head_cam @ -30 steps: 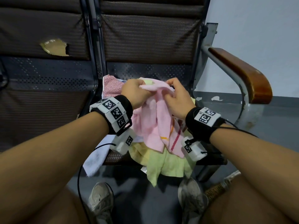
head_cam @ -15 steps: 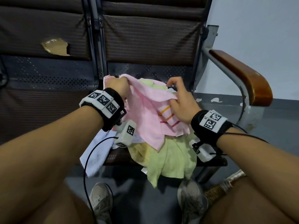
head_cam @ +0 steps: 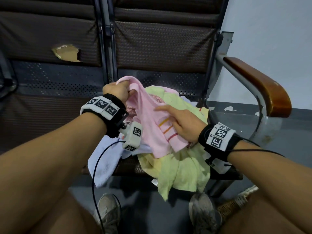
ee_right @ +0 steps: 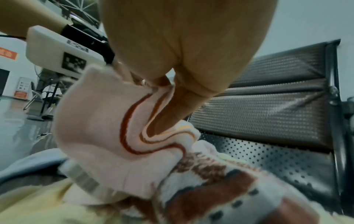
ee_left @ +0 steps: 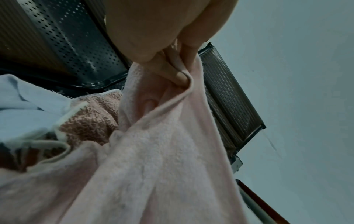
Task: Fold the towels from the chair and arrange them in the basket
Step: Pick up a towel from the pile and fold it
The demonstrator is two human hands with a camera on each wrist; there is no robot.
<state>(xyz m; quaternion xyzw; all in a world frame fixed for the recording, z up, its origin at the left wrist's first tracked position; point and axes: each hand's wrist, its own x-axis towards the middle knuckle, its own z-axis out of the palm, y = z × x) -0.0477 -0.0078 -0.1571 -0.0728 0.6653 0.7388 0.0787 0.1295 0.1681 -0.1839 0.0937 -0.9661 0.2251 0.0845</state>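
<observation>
A: Nearest to the cam, what's there?
B: Two bare thighs, two grey sneakers [head_cam: 108, 215] on the dark floor. Just R of the R shoe, a bit of woven wicker basket [head_cam: 236, 202], mostly hidden by the R leg.

A: Then the hands?
B: L hand [head_cam: 116, 91] is raised over the pile, fingers curled tight round the top edge of the pink towel [head_cam: 148, 125]. L wrist cam shows the hem bunched between thumb and fingers [ee_left: 172, 71]. R hand [head_cam: 182, 122] is lower, at the towel's striped end. Index lies straight out over the cloth, but the R wrist cam shows fingers [ee_right: 172, 112] tucked into a fold w/ the red & orange stripes wrapped about them, so it grips that end.

A: So the pink one's off the seat?
B: Partly. It hangs stretched between both hands, lower part draped onto the heap.

A: And the heap?
B: All on the chair seat [head_cam: 128, 168]. Light green towel [head_cam: 184, 168] on the R, spilling over the front edge. Pale blue towel [head_cam: 104, 159] on the L, also hanging over the front. A speckled red-pink towel [head_cam: 157, 97] lies beneath the pink one, and the R wrist cam shows a brown-and-white patterned one [ee_right: 220, 189] close under that hand.

A: Farther back?
B: Perforated metal panel, then the brown mesh backrest [head_cam: 162, 41]. Wooden armrest [head_cam: 263, 86] far R, pale wall behind. The next seat's back on the L has a torn hole [head_cam: 66, 52].
</observation>
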